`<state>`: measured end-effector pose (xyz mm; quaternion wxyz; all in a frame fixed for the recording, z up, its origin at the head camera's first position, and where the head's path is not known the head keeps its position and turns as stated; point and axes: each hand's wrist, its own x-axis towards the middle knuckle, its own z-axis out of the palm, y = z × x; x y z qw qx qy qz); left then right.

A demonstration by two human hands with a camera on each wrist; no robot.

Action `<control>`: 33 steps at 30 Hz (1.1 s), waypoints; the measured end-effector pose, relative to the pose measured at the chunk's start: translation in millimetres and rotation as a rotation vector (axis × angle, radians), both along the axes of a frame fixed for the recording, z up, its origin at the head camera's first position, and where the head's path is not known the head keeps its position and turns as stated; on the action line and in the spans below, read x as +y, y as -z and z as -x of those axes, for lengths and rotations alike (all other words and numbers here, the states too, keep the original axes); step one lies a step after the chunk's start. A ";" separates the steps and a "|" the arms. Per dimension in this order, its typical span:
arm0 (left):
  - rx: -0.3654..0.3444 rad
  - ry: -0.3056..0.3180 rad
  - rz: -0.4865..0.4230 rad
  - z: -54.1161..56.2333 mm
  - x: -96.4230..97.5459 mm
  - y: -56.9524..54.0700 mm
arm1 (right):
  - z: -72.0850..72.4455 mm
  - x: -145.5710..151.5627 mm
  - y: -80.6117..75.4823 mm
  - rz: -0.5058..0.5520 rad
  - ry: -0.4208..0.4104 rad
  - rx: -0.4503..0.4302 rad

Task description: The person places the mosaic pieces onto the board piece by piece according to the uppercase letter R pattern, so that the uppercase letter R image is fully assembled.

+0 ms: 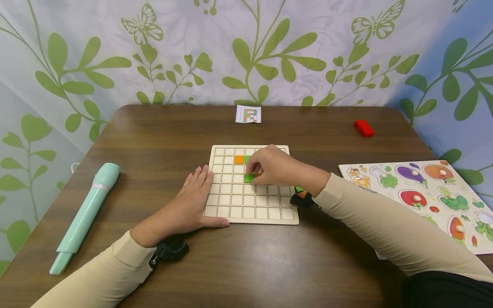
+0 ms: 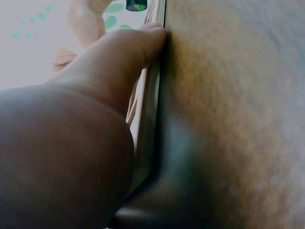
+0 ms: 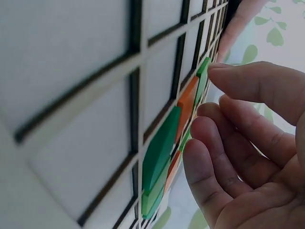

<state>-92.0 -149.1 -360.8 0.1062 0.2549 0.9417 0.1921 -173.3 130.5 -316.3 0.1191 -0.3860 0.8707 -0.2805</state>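
- Resting flat on the brown table (image 1: 161,141), the left hand (image 1: 190,201) keeps its fingers straight and its thumb pressed along the near edge of the wooden grid board (image 1: 250,214).
- The right hand (image 1: 273,167) hovers over the board's middle, its curled fingertips (image 3: 224,71) at a green tile (image 1: 248,178) seated in a cell.
- An orange tile (image 1: 239,159) sits two rows farther up.
- Whether the right hand actually pinches the green tile I cannot tell.

You see: pale grid board (image 1: 250,211) | green tile (image 1: 248,177) | orange tile (image 1: 239,159) | brown table (image 1: 161,132) | red block (image 1: 363,128)
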 end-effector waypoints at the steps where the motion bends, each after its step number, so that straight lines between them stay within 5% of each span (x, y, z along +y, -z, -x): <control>1: 0.000 0.000 0.000 0.0 0.0 0.0 | -0.2 0.8 -0.9 -0.004 0.007 0.003; 15: 0.008 0.004 -0.002 -0.8 0.1 -0.6 | 1.3 30.0 -10.3 -0.051 0.081 0.043; 33: 0.010 0.010 -0.014 0.0 0.5 0.1 | 9.9 92.7 -3.0 -0.160 0.181 0.032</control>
